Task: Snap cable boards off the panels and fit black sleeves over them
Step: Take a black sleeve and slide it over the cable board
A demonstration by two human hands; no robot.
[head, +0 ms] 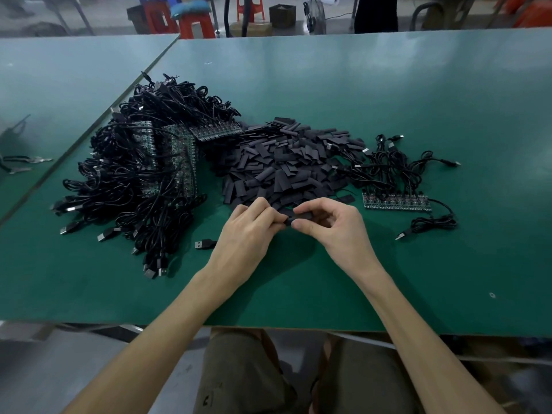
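Table: green worktop
Left hand: pinching sleeve end
Right hand: gripping black sleeve
Behind: sleeve pile

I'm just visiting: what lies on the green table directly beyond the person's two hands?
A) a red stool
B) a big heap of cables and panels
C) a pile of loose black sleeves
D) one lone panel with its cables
C: the pile of loose black sleeves sits just beyond the left hand and right hand, which pinch one black sleeve between them; the cable heap lies further left.
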